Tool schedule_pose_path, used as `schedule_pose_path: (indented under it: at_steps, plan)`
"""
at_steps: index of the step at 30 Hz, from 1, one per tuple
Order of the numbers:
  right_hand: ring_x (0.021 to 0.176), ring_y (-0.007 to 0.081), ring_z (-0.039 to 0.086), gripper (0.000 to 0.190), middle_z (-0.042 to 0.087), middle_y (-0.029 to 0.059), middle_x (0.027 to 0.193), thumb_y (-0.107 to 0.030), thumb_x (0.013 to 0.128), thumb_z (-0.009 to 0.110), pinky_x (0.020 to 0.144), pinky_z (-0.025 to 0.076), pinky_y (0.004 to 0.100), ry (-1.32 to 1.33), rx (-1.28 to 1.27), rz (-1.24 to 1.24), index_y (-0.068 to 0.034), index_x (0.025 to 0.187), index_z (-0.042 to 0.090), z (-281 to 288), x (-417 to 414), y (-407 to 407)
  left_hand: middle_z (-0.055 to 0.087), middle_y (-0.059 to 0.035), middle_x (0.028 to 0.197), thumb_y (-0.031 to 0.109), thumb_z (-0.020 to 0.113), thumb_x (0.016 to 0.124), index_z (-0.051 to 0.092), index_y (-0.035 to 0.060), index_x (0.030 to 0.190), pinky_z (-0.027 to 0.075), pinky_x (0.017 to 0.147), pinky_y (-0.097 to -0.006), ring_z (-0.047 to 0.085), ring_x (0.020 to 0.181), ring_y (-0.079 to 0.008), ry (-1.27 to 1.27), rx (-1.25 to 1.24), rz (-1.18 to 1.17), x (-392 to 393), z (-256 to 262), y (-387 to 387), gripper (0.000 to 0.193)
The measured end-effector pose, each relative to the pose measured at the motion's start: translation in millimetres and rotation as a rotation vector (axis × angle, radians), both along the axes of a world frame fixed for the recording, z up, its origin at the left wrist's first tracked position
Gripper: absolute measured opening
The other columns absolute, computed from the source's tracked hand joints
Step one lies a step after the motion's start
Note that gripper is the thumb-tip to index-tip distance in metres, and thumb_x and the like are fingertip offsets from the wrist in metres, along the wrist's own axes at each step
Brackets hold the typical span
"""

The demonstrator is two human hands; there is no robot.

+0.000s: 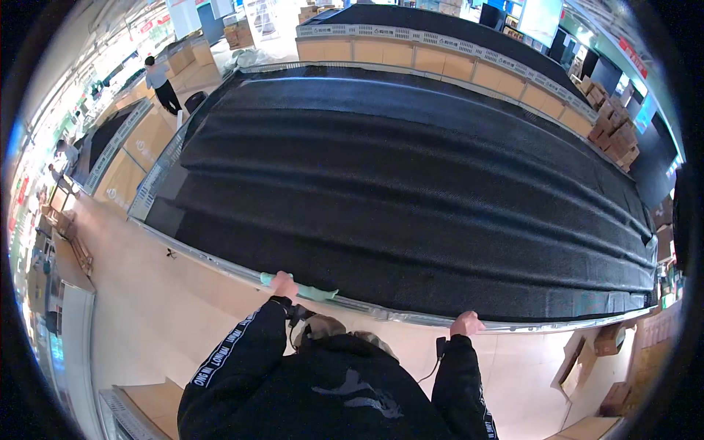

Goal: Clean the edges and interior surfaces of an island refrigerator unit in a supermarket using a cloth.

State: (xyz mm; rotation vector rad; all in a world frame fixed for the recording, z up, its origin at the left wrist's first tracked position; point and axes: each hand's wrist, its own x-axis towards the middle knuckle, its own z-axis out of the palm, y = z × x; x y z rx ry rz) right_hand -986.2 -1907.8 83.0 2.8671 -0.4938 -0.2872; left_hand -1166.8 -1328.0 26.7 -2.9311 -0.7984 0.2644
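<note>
A long display stand with a silvery metal rim [385, 314] stretches in front of me. Black textured matting [407, 198] covers its top, lying in several long ridges. At the near rim, my left hand [284, 284] is closed over a pale green cloth [319, 293], whose ends stick out on both sides of the fist. Further right, my right hand [466, 323] has its fingers curled over the same rim, and no cloth shows in it. Cables hang by both wrists.
Behind it runs a second black-topped stand [440, 41] with wood-coloured panels. Cardboard boxes [615, 124] are piled at the far right. A person [159, 85] stands beyond the left end, near a black bin [195, 100]. Flattened cardboard [577, 366] lies on the floor at right.
</note>
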Motion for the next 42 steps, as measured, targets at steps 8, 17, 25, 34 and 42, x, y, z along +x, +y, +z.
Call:
schedule_pose_path:
  at_steps: [8, 17, 25, 34, 42]
  plan:
    - [0.086, 0.0153, 0.066, 0.017, 0.067, 0.0027, 0.094, -0.017, 0.089, 0.051, 0.080, 0.044, 0.0405, 0.192, -0.058, -0.233, -0.009, 0.095, 0.065, 20.4, -8.8, -31.8, 0.062, -0.0226, 0.080, 0.021, 0.053, 0.080, 0.059, -0.0030, 0.076, 0.047, 0.066, -0.0454, 0.060, 0.076, -0.0364, -0.987, -0.916, 1.064, 53.9, 1.0, -51.6, 0.025]
    - [0.088, 0.0128, 0.064, 0.023, 0.066, -0.0031, 0.101, -0.024, 0.089, 0.053, 0.083, 0.042, 0.0386, 0.129, 0.011, -0.251, -0.013, 0.107, 0.062, -9.8, -2.8, -38.8, 0.063, -0.0226, 0.082, 0.014, 0.053, 0.079, 0.060, -0.0051, 0.080, 0.047, 0.068, -0.0443, 0.062, 0.077, -0.0354, -0.338, -0.317, 0.287, 39.3, 9.5, -112.7, 0.020]
    - [0.098, 0.0160, 0.061, 0.029, 0.065, -0.0003, 0.105, -0.026, 0.089, 0.052, 0.088, 0.040, 0.0436, 0.325, -0.117, -0.185, -0.014, 0.115, 0.059, 26.8, -7.5, -9.7, 0.062, -0.0226, 0.083, 0.016, 0.049, 0.080, 0.056, -0.0106, 0.081, 0.043, 0.059, -0.0440, 0.060, 0.072, -0.0366, -0.729, -0.896, 1.017, 50.8, 50.9, -148.9, 0.028]
    - [0.089, 0.0304, 0.065, 0.043, 0.063, 0.0184, 0.099, -0.016, 0.088, 0.053, 0.080, 0.051, 0.0367, -0.363, 0.483, -0.618, 0.003, 0.121, 0.035, -103.4, -0.2, -67.7, 0.060, -0.0217, 0.075, 0.026, 0.046, 0.084, 0.053, -0.0066, 0.073, 0.042, 0.058, -0.0447, 0.060, 0.071, -0.0347, -0.649, -0.834, 0.649, 47.8, 20.0, -140.8, 0.035]
    - [0.091, 0.0424, 0.060, 0.032, 0.059, 0.0314, 0.098, -0.015, 0.088, 0.045, 0.078, 0.049, 0.0475, -0.620, 0.720, -0.525, 0.004, 0.111, 0.031, -145.4, 12.1, -70.8, 0.059, -0.0223, 0.072, 0.018, 0.049, 0.081, 0.052, -0.0100, 0.075, 0.041, 0.058, -0.0446, 0.060, 0.070, -0.0351, -0.925, -0.850, 1.049, 54.7, 36.5, -146.8, 0.028]
